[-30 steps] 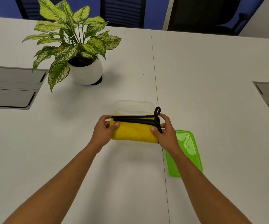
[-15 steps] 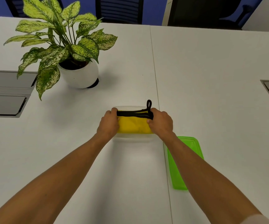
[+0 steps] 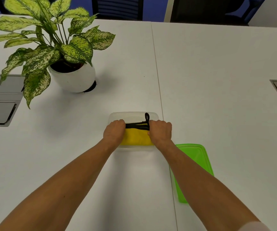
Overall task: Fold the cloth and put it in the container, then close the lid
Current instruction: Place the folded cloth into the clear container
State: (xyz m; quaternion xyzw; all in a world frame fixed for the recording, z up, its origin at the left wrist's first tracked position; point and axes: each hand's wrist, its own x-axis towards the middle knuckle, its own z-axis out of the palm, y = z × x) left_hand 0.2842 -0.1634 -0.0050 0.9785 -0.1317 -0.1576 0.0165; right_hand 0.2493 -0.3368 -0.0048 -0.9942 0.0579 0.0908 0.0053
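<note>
In container | one cloth | left grip, right grip clenched on it

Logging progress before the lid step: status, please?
Left hand and right hand shut on folded yellow cloth, pressing it into clear container. Black loop sticks up. Green lid off, beside container.

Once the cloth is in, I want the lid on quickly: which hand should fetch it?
Probably the right hand: the flat green plastic lid lies beside that forearm, right of the clear plastic container.
</note>
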